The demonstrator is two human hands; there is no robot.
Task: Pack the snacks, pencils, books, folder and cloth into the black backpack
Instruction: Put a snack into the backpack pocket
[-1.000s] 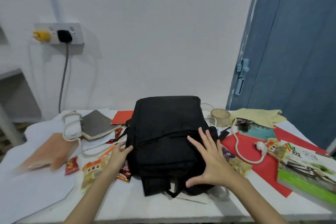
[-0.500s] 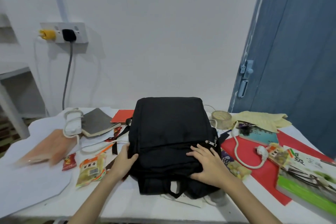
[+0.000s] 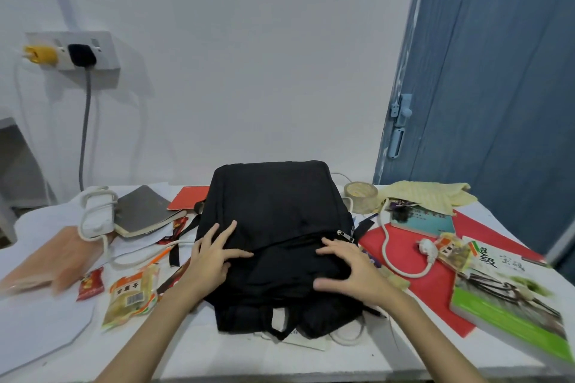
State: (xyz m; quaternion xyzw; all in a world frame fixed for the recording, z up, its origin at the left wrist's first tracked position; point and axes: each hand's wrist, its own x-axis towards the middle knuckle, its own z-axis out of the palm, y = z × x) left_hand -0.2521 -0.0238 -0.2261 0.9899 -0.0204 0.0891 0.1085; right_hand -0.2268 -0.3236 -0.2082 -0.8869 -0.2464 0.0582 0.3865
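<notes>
The black backpack (image 3: pixel 273 227) lies flat at the centre of the white table (image 3: pixel 217 348), zipper pull (image 3: pixel 345 236) at its right side. The left hand (image 3: pixel 211 261) rests on the left part of the bag, fingers spread. The right hand (image 3: pixel 351 270) presses the right part, fingers bent, just near of the zipper. Left of the bag: a yellow snack packet (image 3: pixel 132 295), a small red packet (image 3: pixel 90 284), a grey notebook (image 3: pixel 143 211). Right: a red folder (image 3: pixel 435 283), a green book (image 3: pixel 510 298), a teal book (image 3: pixel 423 221). Far right: a yellow cloth (image 3: pixel 432 196), a tape roll (image 3: pixel 361 194).

backpack (image 3: pixel 273 221) mid-table (image 3: pixel 217 351), snacks (image 3: pixel 130 295) left, books (image 3: pixel 510 295) right
</notes>
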